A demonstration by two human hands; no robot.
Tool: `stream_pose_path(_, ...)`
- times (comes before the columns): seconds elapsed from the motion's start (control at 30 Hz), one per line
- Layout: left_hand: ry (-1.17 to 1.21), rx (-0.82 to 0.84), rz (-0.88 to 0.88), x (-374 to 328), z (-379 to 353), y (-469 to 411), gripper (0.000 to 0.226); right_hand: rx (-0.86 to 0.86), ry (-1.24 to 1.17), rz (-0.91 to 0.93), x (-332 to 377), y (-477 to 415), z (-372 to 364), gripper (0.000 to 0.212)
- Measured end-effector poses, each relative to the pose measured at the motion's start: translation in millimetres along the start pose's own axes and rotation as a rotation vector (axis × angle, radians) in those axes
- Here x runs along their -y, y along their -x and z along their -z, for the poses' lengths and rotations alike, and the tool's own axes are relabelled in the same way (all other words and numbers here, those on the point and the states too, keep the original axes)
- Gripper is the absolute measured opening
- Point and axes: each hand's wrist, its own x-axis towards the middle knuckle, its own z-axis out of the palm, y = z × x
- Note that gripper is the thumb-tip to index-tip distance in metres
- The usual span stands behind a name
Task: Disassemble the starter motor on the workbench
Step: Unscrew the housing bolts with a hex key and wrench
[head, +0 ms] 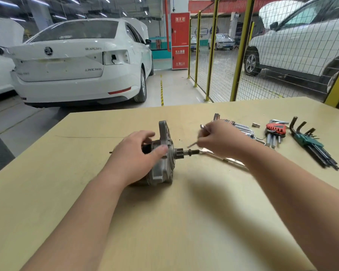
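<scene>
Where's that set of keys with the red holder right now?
In the head view, the red-holder key set lies on the workbench, far right, between the loose silver key set and the green-holder key set, beyond the right hand.

Single head-worn wide view, forward and down over the workbench (184, 212), close, edges perhaps distorted.

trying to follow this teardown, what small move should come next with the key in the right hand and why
Probably bring the thin hex key down to a fastener on the starter motor. The left hand already grips and steadies the motor on the workbench, while the right hand holds the key just beside the pinion shaft, not yet seated. Which fastener cannot be told.
</scene>
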Motion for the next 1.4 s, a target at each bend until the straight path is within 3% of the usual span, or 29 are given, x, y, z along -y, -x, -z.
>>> stream_pose_path(0.1, -0.085, 0.061, 0.066, -15, -2, -39, 0.064, -0.03, 0.306, -0.069, -24, 7, 4, 0.024)
stream_pose_path(0.2, -0.004, 0.18, 0.071, -24, -17, -58, 0.043, -0.081, 0.479, -0.124, -38, 13, -13, 0.023)
stream_pose_path(0.27, 0.048, 0.091, 0.037, -18, -23, -52, 0.025, -0.063, 0.496, -0.154, -42, 15, -23, 0.014)
stream_pose_path(0.33, 0.086, -0.1, -0.057, -9, -22, -34, 0.018, -0.054, 0.473, -0.151, -43, 17, -27, 0.013)
stream_pose_path(0.43, 0.17, -0.354, -0.263, -6, -16, -4, 0.035, -0.058, 0.383, -0.053, -31, 19, -23, 0.02)
stream_pose_path(0.6, 0.104, -0.534, -0.628, -15, -28, 41, 0.037, -0.024, 0.304, 0.302, 12, 33, 0, 0.023)
stream_pose_path(0.7, 0.163, -0.598, -0.683, -8, -30, 54, 0.033, 0.005, 0.238, 0.366, 27, 51, 8, 0.031)
stream_pose_path(0.8, 0.18, -0.572, -0.738, -6, -26, 57, 0.032, 0.098, 0.206, 0.316, 31, 65, -4, 0.035)
stream_pose_path(0.93, 0.181, -0.576, -0.823, -6, -23, 64, 0.032, 0.286, -0.159, 0.238, 33, 76, -20, 0.032)
stream_pose_path(1.0, 0.22, -0.563, -0.825, -6, -19, 66, 0.031, 0.34, -0.188, 0.243, 33, 79, -17, 0.034)
stream_pose_path(1.13, 0.276, -0.528, -0.851, 0, -12, 69, 0.025, 0.312, 0.165, 0.383, 39, 80, -13, 0.043)
stream_pose_path(1.4, 0.149, -0.604, -0.869, -7, -24, 38, 0.025, 0.032, 0.394, 0.431, 35, 58, -17, 0.042)
